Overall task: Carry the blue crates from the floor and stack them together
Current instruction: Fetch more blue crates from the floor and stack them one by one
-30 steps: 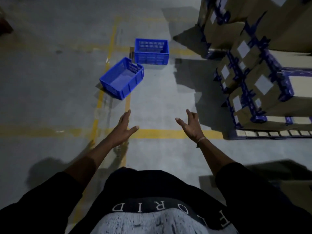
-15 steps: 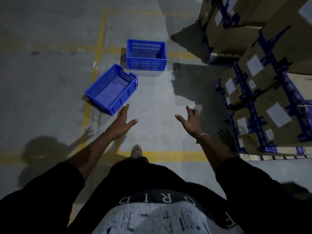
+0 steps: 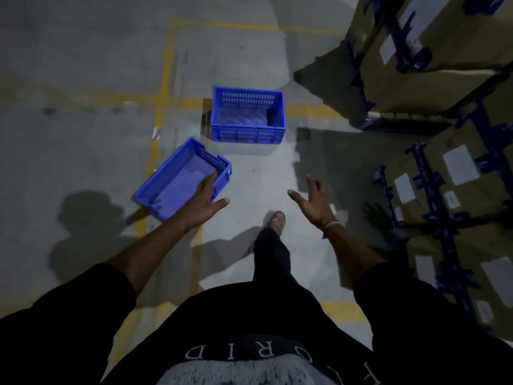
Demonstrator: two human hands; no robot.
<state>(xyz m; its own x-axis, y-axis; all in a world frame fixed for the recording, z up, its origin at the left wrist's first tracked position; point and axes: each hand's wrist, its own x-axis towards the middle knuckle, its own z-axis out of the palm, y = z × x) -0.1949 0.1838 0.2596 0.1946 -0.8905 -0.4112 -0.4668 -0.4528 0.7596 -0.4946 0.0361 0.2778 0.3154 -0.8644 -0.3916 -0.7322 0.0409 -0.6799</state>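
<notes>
Two blue plastic crates sit on the grey concrete floor. The nearer, shallower crate (image 3: 177, 180) lies skewed across a yellow floor line. The deeper crate (image 3: 248, 115) with slotted walls stands squarely behind it, a short gap apart. My left hand (image 3: 204, 202) is stretched out with straight fingers and overlaps the nearer crate's right corner in view; contact cannot be told. My right hand (image 3: 315, 204) hangs in the air to the right of both crates, fingers spread, holding nothing.
Stacks of cardboard boxes (image 3: 455, 173) bound with blue tape line the right side, close to my right arm. Yellow lines (image 3: 163, 87) mark the floor. My foot (image 3: 276, 222) in a sandal steps forward between my hands. Open floor lies to the left.
I have walked forward, so both crates are nearer and lower in view. My left hand now reaches over the nearer crate's corner. Both hands stay open.
</notes>
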